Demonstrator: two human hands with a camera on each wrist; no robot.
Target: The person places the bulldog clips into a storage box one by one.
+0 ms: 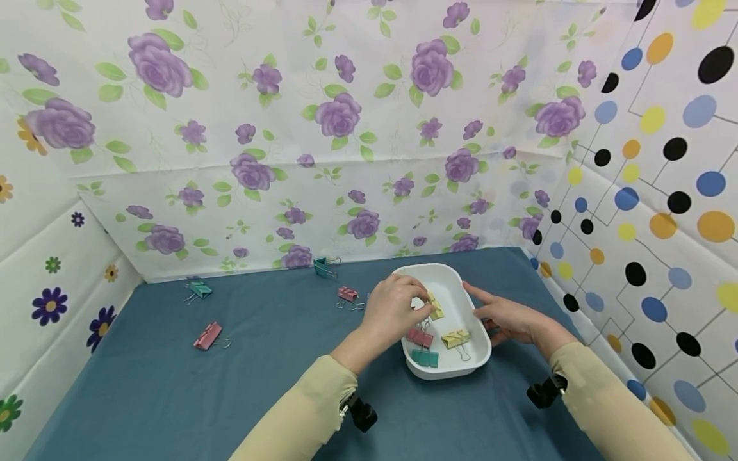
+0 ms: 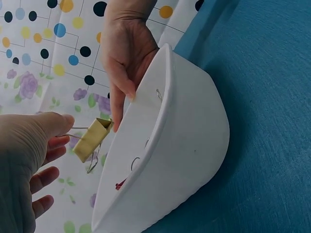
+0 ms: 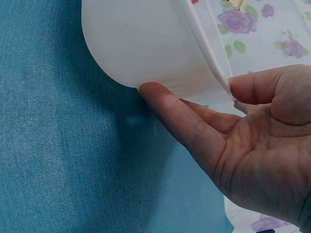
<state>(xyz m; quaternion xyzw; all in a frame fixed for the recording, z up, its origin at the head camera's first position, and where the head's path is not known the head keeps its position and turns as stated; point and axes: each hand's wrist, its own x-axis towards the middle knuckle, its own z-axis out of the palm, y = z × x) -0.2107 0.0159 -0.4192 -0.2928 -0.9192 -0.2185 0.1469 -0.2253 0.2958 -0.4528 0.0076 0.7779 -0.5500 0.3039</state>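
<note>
My left hand (image 1: 387, 308) is over the white plastic tub (image 1: 446, 282). Between thumb and fingertips it pinches the wire handles of a yellow binder clip (image 2: 92, 139), whose body hangs free beside the rim in the left wrist view. My right hand (image 1: 510, 318) grips the tub's right side; in the right wrist view its thumb is on the rim and its fingers (image 3: 177, 119) are against the outer wall. Inside the tub lie another yellow binder clip (image 1: 455, 339), a red one (image 1: 420, 337) and a teal one (image 1: 425, 358). My left hand hides part of the tub.
On the blue cloth (image 1: 259, 384) left of the tub are a red binder clip (image 1: 348, 294), a teal one (image 1: 326, 267), another teal one (image 1: 199, 289) and another red one (image 1: 208, 335). Flowered sheeting (image 1: 340, 192) stands behind, and dotted sheeting (image 1: 663, 256) on the right.
</note>
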